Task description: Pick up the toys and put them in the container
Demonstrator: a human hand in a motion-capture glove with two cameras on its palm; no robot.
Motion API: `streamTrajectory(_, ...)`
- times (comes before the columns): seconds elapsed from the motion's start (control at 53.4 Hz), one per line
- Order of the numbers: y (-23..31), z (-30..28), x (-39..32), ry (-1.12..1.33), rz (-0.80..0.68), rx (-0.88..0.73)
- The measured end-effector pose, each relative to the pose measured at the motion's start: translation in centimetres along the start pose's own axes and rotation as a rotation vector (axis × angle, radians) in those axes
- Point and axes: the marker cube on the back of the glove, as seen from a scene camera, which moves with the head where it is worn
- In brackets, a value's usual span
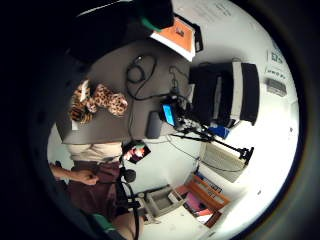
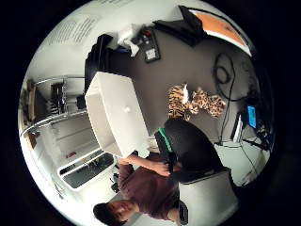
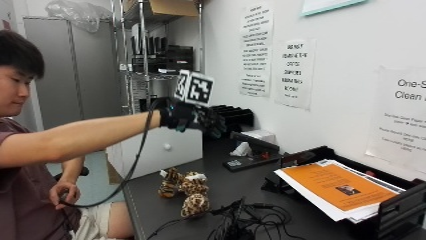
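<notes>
Two plush toys lie together on the dark table [image 3: 219, 187]: a striped tiger [image 3: 171, 183] [image 1: 80, 106] [image 2: 178, 104] and a spotted leopard [image 3: 194, 199] [image 1: 111, 100] [image 2: 210, 104]. The white container [image 3: 163, 150] [image 2: 115, 113], a drawer-like bin with a small knob, stands at the table's far end. My gloved right hand [image 3: 196, 119] hangs high in the air above the table, beyond the toys, towards the wall. Its fingers droop loosely and hold nothing. Both palm views look down on the toys from well above.
A tangle of black cables [image 3: 243, 220] lies near the leopard. A black tray with orange and white papers [image 3: 336, 189] sits at the right. A flat black device [image 3: 249, 159] and crumpled white paper [image 3: 241, 149] lie by the wall. The person's bare hand [image 3: 63, 192] holds a cable.
</notes>
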Motion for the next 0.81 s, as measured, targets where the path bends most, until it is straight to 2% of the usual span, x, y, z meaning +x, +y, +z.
streamTrajectory(0.187, -4.3, 15.2, 0.4, -0.066, 0.072, -0.140)
streamTrajectory(0.3, -5.6, 21.1, -0.1, -0.101, 0.103, -0.184)
streamTrajectory(0.356, -6.0, 23.2, 0.0, -0.064, 0.099, -0.155)
streamTrajectory(0.505, -6.3, 24.2, 0.9, -0.042, 0.088, 0.036)
streamTrajectory(0.805, -7.5, 22.1, -0.2, -0.149, 0.065, -0.039)
